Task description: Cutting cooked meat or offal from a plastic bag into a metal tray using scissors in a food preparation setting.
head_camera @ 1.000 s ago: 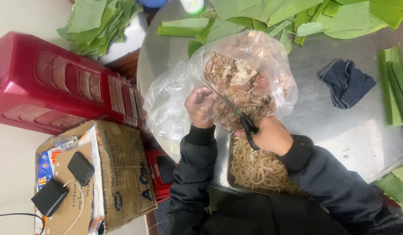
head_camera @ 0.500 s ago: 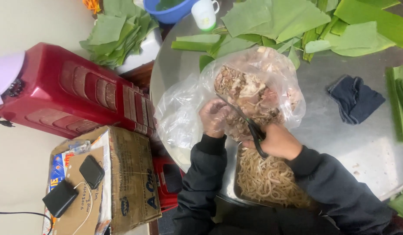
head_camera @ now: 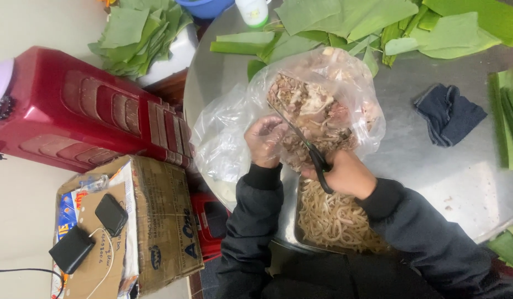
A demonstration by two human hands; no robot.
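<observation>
Inside clear bag [head_camera: 234, 133] — pale shredded meat [head_camera: 312, 111], scissors [head_camera: 306, 147] cutting.

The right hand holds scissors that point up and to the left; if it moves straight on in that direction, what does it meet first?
Probably the meat in the clear plastic bag: the scissors in the right hand already lie over it. Depth is unclear.

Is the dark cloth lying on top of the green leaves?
No, the dark cloth lies by itself on the bare metal table, apart from the green leaves.
</observation>
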